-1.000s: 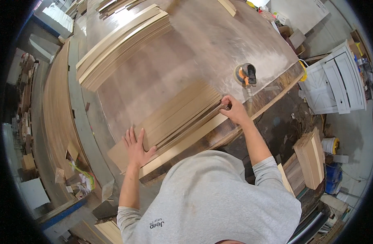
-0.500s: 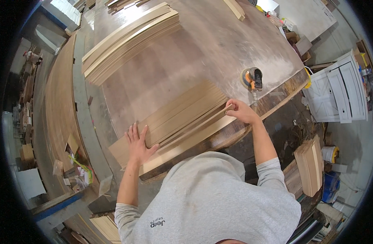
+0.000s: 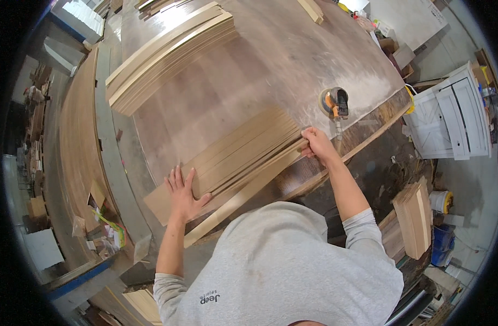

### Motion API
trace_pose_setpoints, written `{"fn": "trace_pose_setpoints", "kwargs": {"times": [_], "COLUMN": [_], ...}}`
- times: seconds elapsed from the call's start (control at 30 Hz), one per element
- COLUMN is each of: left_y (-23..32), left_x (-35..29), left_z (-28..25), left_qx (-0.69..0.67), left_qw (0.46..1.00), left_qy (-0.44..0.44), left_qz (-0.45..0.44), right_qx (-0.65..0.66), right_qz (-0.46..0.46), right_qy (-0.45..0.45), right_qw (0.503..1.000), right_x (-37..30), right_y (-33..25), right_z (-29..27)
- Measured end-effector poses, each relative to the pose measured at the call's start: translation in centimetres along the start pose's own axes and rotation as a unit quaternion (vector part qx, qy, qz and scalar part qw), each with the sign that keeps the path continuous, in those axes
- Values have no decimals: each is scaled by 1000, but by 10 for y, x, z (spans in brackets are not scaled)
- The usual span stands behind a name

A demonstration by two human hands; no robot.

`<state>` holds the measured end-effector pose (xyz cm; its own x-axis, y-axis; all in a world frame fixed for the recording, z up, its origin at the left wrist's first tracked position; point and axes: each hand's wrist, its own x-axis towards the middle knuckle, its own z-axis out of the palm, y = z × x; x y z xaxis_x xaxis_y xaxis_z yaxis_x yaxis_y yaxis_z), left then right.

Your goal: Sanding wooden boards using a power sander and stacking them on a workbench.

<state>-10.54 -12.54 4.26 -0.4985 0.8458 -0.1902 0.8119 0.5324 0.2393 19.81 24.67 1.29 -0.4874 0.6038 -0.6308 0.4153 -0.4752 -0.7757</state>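
Observation:
A row of thin brown wooden slats [image 3: 243,146] lies side by side on the table before me. My left hand [image 3: 185,196] rests flat on the left end of the row, fingers spread. At the right end my right hand [image 3: 317,145] is closed, thumb and fingers pinching the end of a slat [image 3: 276,157] along the near edge. A paler loose slat [image 3: 243,195] lies slantwise nearer my body, its left end angled away from the row.
An orange and black sander [image 3: 335,103] stands on the large table [image 3: 260,70], right of the slats. A stack of pale boards [image 3: 173,54] lies at the far left. More boards [image 3: 412,220] are stacked at lower right, near a white cabinet [image 3: 450,117].
The gap between the pinched slat and the row has narrowed. The paler slat's left end has swung toward me. My right hand has shifted slightly; my left has barely moved.

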Motion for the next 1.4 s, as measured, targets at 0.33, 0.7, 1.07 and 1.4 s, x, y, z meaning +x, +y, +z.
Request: {"fn": "trace_pose_setpoints", "kwargs": {"times": [0.33, 0.7, 1.07, 1.4], "left_y": [0, -2, -4, 3], "left_x": [-3, -6, -7, -5], "left_z": [-9, -2, 6, -7], "left_qx": [-20, -10, 13, 38], "left_qw": [999, 1000, 999, 999], "left_qy": [-36, -17, 29, -12], "left_qz": [3, 16, 15, -12], "right_qx": [0, -417, -475, -516], "right_qz": [-64, -212, -345, -502], "right_qy": [-6, 103, 93, -11], "right_qw": [998, 878, 804, 694], "right_x": [-9, -9, -62, -61], "right_y": [19, 28, 33, 50], "right_z": [4, 23, 13, 65]}}
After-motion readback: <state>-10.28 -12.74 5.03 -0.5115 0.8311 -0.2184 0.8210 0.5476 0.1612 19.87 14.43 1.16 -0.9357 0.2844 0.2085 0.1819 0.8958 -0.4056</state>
